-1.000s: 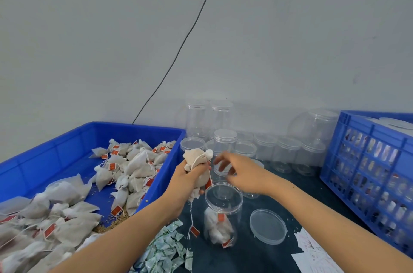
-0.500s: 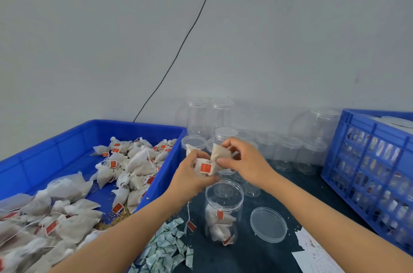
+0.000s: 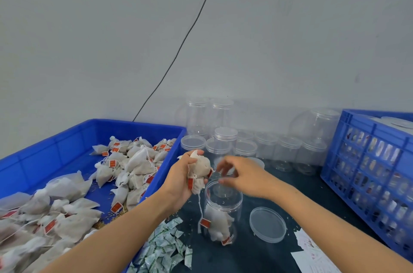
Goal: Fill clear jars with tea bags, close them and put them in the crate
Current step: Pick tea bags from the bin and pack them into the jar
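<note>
Tea bags above open jar

Left hand (image 3: 181,180) grips bunched tea bags (image 3: 199,172); upright jar (image 3: 222,210) mouth lies directly below right hand (image 3: 243,175) fingers, loosely spread, empty.

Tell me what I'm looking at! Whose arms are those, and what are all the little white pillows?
A camera on a person's head looks down at their own arms. The little pillows are tea bags. The left hand grips a bunch of tea bags above an open clear jar that has some inside. The right hand hovers over the jar, holding nothing. The jar's lid lies beside it. More tea bags fill the blue tray. Empty jars wait behind, and the blue crate stands on the right.
</note>
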